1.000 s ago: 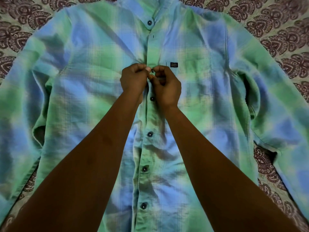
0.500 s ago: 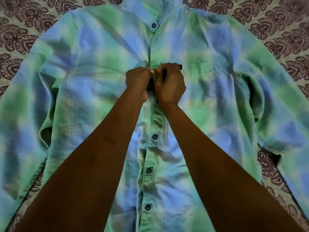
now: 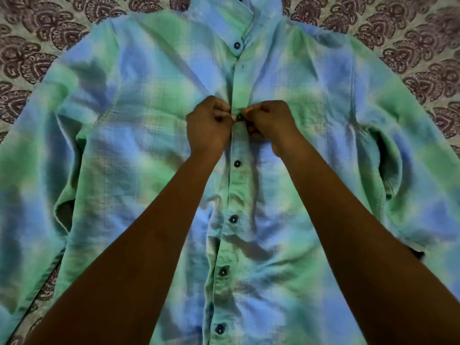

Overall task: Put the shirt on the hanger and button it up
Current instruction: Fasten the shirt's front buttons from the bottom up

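A green and blue plaid shirt (image 3: 139, 125) lies flat, front up, collar at the far side. Dark buttons run down its placket, and several below my hands are fastened. My left hand (image 3: 209, 125) pinches the placket edge at chest height. My right hand (image 3: 270, 120) pinches the other side of the placket. Between the two sets of fingertips a dark button (image 3: 240, 117) shows on the cloth. The collar button (image 3: 236, 45) is closed, with an empty buttonhole just below it. No hanger shows; the collar area hides whatever is inside the shirt.
The shirt rests on a bedspread (image 3: 44, 36) with a maroon floral print on pale cloth. Both sleeves spread out to the sides and reach the frame's left and right edges.
My hands have drawn slightly apart, and the chest button now shows between them where fingers covered it before. The view has shifted, so the shirt sits lower in the frame.
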